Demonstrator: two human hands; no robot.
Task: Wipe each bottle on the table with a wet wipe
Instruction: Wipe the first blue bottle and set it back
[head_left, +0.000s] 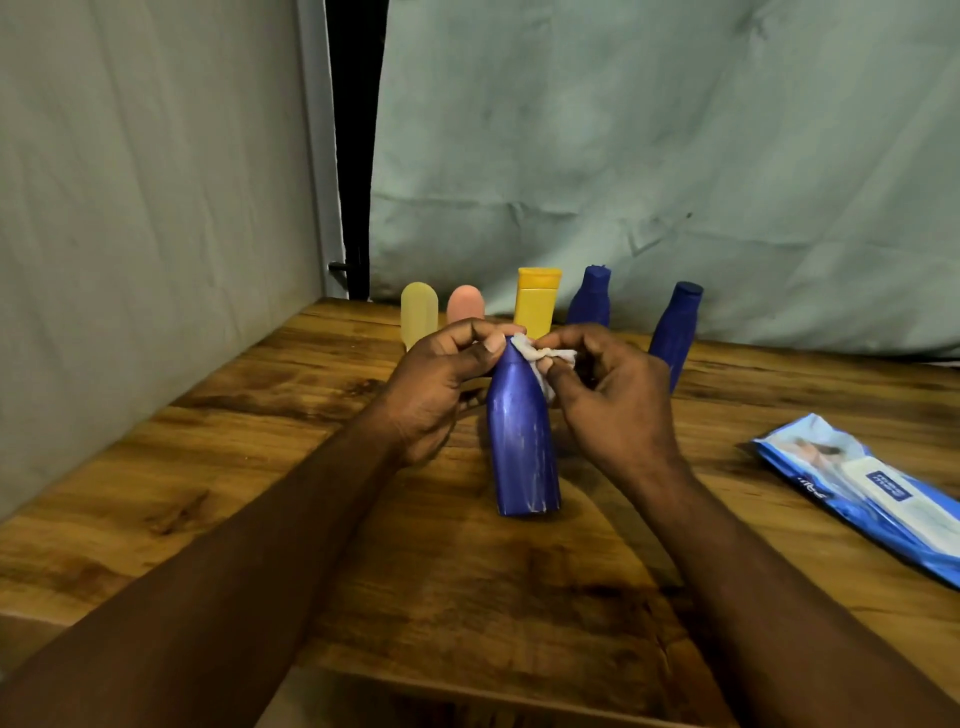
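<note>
One upright blue bottle (522, 447), centre: left hand (441, 384) grips its top, right hand (613, 405) pinches a wet wipe (540, 356) against it; wipe pack (872, 488) at three o'clock.

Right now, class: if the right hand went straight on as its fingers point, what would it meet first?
The near blue bottle, at its neck, where the right hand pinches the wipe; beyond, probably the left hand; depth is unclear.

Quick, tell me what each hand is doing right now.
Left hand: closed, gripping the top of the front blue bottle.
Right hand: closed, pinching the wet wipe against that bottle's neck.
</note>
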